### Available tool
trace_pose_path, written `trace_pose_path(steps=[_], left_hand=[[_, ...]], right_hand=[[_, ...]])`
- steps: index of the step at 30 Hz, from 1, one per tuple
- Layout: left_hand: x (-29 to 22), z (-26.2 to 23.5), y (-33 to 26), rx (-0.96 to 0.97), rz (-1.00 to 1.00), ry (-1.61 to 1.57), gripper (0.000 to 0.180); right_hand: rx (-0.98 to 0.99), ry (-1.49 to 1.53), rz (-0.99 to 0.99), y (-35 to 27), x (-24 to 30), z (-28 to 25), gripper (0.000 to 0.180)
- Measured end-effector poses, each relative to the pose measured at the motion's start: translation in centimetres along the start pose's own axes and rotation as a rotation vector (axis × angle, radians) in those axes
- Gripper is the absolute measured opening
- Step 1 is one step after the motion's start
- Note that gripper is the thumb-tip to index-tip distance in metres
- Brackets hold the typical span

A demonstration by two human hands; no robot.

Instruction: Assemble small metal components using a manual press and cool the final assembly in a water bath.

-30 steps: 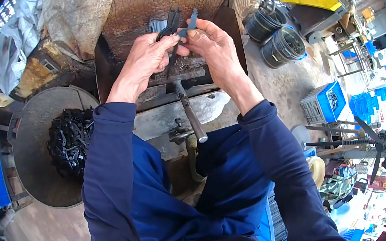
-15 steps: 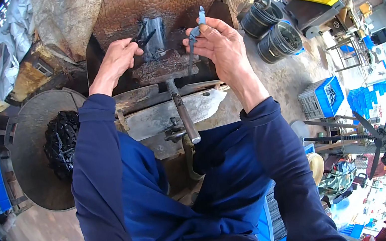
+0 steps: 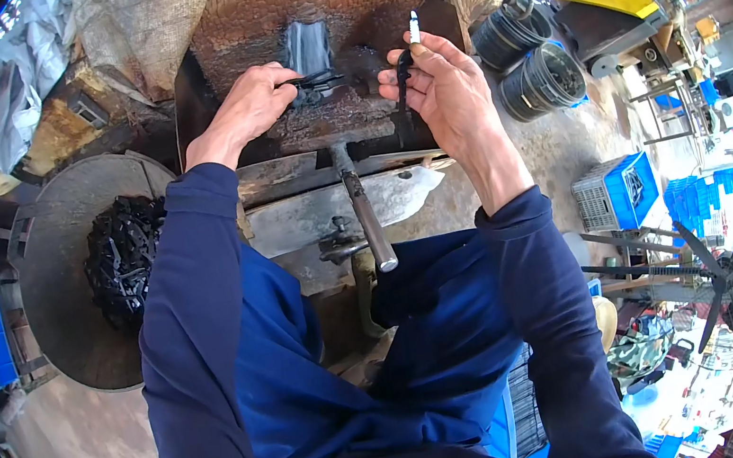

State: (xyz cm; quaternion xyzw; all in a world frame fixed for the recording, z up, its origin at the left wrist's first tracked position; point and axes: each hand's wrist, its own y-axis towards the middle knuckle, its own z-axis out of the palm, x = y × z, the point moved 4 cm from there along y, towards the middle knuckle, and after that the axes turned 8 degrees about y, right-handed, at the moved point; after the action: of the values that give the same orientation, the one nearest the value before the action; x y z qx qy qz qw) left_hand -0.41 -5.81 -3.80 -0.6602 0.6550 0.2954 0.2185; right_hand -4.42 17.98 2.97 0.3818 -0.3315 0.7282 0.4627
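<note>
My left hand [image 3: 249, 106] is closed around thin black metal pieces [image 3: 316, 79]; their exact kind does not show. The pieces jut out over the work spot, just below a shiny grey strip [image 3: 308, 46] in the brown, rough-surfaced machine. Off to the right, the thumb and fingers of my right hand [image 3: 449, 86] pinch a slim dark metal piece [image 3: 404, 70], held upright. Its upper end gleams white in the light. Between and below both hands lies a crusted metal ledge [image 3: 325, 120], with a steel rod [image 3: 367, 219] sticking out toward me.
A large round pan [image 3: 62, 306] at the left holds a heap of black metal parts [image 3: 124, 258]. Black buckets [image 3: 543, 81] stand on the right, with a grey and blue crate [image 3: 615, 192] beyond. A fan [image 3: 719, 274] is at far right. Cloth sheeting [image 3: 138, 25] hangs upper left.
The pieces in my left hand have moved lower against the work spot and now lie nearly level. My right hand has turned its piece slightly, so the end now shines. The whole view shifted a little.
</note>
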Motion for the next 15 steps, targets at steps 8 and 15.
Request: trace_pose_path(steps=[8,15], left_hand=[[-0.1,-0.5,-1.0,0.005,0.015,0.029,0.032],[-2.1,-1.0,-1.3,0.021,0.008,0.131,0.031]], right_hand=[[0.014,-0.008,0.023,0.1,0.2,-0.8,0.020],[0.028,-0.021,0.034,0.0,0.3,-1.1,0.021]])
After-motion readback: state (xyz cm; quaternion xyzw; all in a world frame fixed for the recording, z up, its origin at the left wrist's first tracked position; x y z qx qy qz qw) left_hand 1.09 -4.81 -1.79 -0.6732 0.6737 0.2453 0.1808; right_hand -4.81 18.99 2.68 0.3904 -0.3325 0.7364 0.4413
